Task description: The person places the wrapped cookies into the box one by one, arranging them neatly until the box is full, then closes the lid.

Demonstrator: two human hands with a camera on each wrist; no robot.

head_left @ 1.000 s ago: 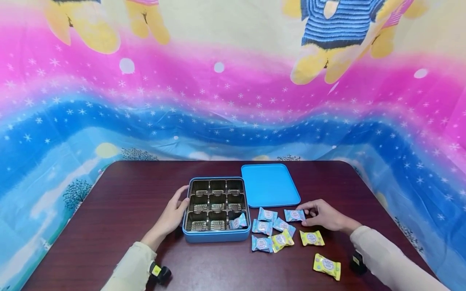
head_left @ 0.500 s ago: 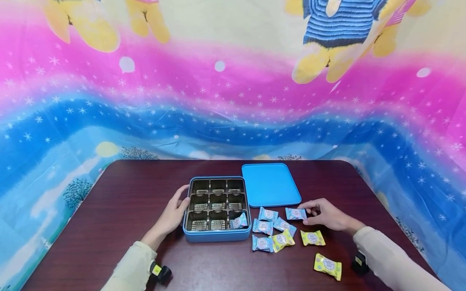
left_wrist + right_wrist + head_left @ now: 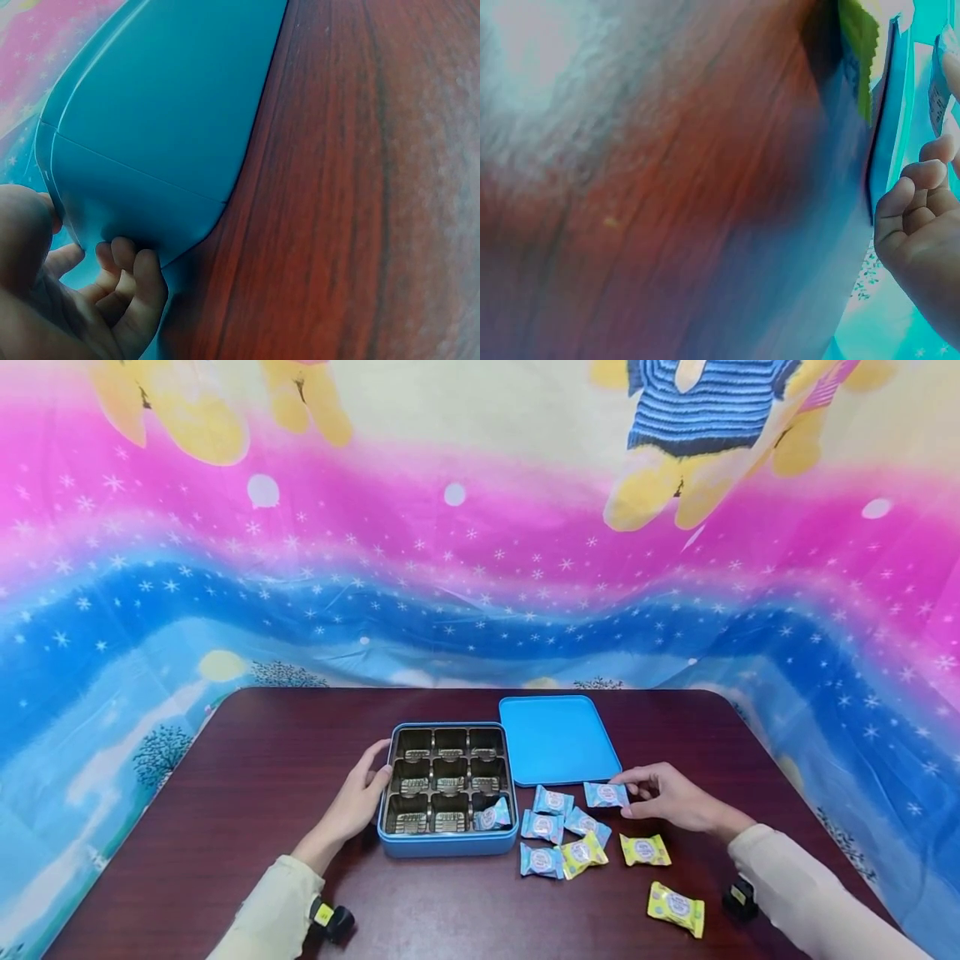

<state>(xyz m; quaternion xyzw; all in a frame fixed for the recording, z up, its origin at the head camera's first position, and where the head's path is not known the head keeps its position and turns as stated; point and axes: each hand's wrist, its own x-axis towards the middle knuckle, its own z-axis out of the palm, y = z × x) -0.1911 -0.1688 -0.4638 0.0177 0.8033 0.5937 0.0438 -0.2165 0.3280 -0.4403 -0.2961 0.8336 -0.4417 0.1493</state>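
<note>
A blue tin with a dark divided insert stands mid-table. My left hand holds its left side; in the left wrist view the bent fingers meet the tin's outer wall near a corner. One blue-wrapped candy lies tilted in the front right compartment; the other compartments show bare. Right of the tin, my right hand pinches another blue-wrapped candy between thumb and fingers, just in front of the lid. In the right wrist view that candy is partly cut off by the frame edge.
The blue lid lies flat behind the candies. Several blue candies and a yellow one are clustered beside the tin. Two more yellow candies, one nearer and one farther, lie toward the right forearm. A printed cloth hangs behind the table.
My right hand has shifted slightly away from me, toward the lid, bringing the pinched blue candy along. My left hand and the tin stay in place.
</note>
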